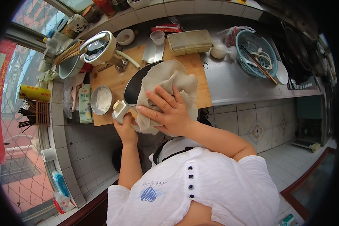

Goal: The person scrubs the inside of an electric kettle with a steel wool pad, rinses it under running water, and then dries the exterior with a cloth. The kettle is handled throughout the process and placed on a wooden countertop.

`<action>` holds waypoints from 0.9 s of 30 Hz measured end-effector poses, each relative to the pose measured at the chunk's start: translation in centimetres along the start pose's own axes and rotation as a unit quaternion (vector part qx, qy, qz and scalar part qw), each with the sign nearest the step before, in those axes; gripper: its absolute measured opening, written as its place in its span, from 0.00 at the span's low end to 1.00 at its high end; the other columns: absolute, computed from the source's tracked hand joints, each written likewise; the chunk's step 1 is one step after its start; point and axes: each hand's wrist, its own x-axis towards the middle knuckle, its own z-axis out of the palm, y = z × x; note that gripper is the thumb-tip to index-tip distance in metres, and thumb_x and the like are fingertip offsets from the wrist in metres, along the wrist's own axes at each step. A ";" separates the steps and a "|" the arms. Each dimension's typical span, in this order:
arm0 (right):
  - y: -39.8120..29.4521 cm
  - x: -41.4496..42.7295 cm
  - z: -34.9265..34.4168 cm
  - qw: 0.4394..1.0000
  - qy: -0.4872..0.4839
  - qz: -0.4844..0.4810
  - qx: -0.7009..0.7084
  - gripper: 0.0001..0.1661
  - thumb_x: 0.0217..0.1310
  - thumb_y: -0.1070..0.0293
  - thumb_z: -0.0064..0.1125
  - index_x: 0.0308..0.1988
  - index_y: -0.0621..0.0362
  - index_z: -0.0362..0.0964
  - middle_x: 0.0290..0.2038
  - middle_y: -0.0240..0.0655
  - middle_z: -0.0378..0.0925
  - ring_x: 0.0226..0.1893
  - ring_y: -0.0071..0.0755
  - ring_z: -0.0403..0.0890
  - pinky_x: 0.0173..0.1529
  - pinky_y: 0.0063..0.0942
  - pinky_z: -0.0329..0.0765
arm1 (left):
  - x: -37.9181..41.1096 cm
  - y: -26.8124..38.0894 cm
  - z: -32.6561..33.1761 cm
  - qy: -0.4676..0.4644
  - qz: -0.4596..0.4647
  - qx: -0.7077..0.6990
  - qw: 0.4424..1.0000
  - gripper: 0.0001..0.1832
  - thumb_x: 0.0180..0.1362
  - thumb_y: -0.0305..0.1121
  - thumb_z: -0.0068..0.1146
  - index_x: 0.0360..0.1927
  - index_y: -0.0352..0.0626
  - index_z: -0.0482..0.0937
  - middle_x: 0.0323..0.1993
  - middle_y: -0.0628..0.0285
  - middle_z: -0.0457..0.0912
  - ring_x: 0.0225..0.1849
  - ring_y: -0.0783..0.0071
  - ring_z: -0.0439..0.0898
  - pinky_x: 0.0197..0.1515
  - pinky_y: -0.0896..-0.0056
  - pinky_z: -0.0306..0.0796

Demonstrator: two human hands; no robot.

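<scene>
A pot (135,87) with a dark inside and a pale handle is tipped on its side above the near edge of a wooden board (183,63). My left hand (127,127) grips its handle (120,111). A crumpled beige cloth (169,72) drapes over the pot's rim and outer side and hides much of it. With fingers spread, my right hand (169,111) presses the cloth against the pot. Left of the pot, a metal bowl (101,100) of white powder rests on the board.
Behind the pot are a glass lid (97,46), a metal grinder part (121,67), a broad blade (153,53), a plastic cup (157,37) and a lidded box (189,41). A blue basket (255,53) with chopsticks stands on the steel counter (228,84) at right.
</scene>
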 end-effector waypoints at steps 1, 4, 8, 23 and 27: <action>0.5 0.2 0.1 0.999 0.006 0.015 0.028 0.41 0.36 0.54 0.70 0.57 0.34 0.68 0.64 0.39 0.59 0.65 0.47 0.58 0.65 0.56 0.55 | 0.2 -0.2 -0.5 -0.014 0.002 0.001 1.000 0.10 0.55 0.21 0.49 0.40 0.42 0.69 0.25 0.66 0.72 0.20 0.79 0.69 0.23 0.78 0.65; 2.6 0.8 -0.7 0.991 0.026 0.056 0.118 0.40 0.41 0.62 0.67 0.59 0.41 0.66 0.65 0.42 0.57 0.66 0.48 0.58 0.63 0.48 0.61 | 0.7 -0.6 -1.5 -0.041 -0.023 -0.025 0.999 0.09 0.54 0.21 0.50 0.39 0.41 0.69 0.24 0.66 0.72 0.19 0.79 0.68 0.23 0.76 0.65; 5.2 0.5 0.2 0.932 0.048 0.201 0.299 0.36 0.52 0.63 0.60 0.62 0.48 0.61 0.61 0.43 0.64 0.58 0.50 0.69 0.59 0.37 0.66 | 1.3 -0.8 -2.5 -0.054 -0.022 -0.021 0.998 0.07 0.54 0.23 0.50 0.37 0.42 0.70 0.22 0.66 0.71 0.19 0.78 0.69 0.24 0.74 0.65; 8.8 -11.1 4.1 0.744 -0.085 0.491 0.446 0.23 0.69 0.57 0.40 0.55 0.61 0.65 0.47 0.38 0.75 0.48 0.31 0.73 0.54 0.24 0.66 | 2.2 -1.9 -3.8 0.014 -0.006 0.025 1.000 0.04 0.54 0.24 0.47 0.33 0.42 0.71 0.21 0.68 0.70 0.22 0.79 0.68 0.27 0.77 0.62; 8.4 -11.0 1.6 0.747 -0.127 0.539 0.368 0.20 0.67 0.61 0.45 0.55 0.58 0.66 0.47 0.37 0.75 0.50 0.31 0.73 0.54 0.26 0.68 | 2.3 -1.6 -3.7 0.052 0.012 0.070 0.996 0.09 0.55 0.25 0.46 0.40 0.39 0.72 0.29 0.67 0.74 0.28 0.78 0.71 0.32 0.77 0.65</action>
